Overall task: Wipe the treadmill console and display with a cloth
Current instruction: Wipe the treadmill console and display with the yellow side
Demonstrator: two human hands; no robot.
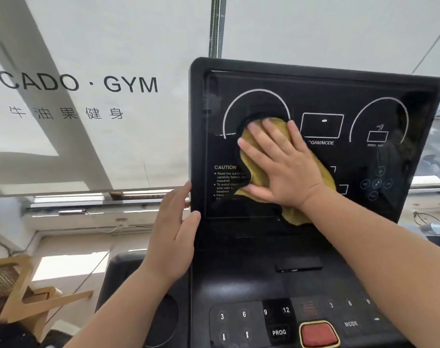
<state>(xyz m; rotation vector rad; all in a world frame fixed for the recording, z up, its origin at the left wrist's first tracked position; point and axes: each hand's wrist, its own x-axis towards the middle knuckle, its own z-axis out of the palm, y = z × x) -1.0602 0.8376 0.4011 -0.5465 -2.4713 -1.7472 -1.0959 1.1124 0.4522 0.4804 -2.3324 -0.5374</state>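
- The cloth (295, 216) is mustard yellow, soft and crumpled, spread against the lower left part of the display (339, 96). It covers the foot of the left arc (256, 91) and the right end of the CAUTION text (225, 167).
- The right hand (281, 167) lies flat on the cloth, fingers straight and spread, pressing it to the panel. Cloth shows past the fingertips, beside the thumb and below the wrist.
- The left hand (173, 237) rests against the display's left edge. Its fingers are straight along the side and its thumb is on the front rim, and it holds nothing else.
- The display is a glossy black panel, tilted up, with white markings and a faint reflection on its right side.
- The console (239, 280) below it is matt black, with a small slot in the middle.
- Counts: one cloth, two hands, and two white arcs, the second being the right arc (379, 99). There is one white box (321, 125) between them, above a label reading "OGAM/MODE".
- On the console there is one red button (318, 335) with a pale rim. Four number keys (3, 6, 9, 12) sit to its left, and three (3, 6, 9) to its right. There are also two arrow keys, one PROG key and one MODE label.
- One round cup holder (163, 320) sits left of the keys.
- Behind, a white blind (113, 46) reads "GYM", and a wooden chair (15, 290) stands at lower left.
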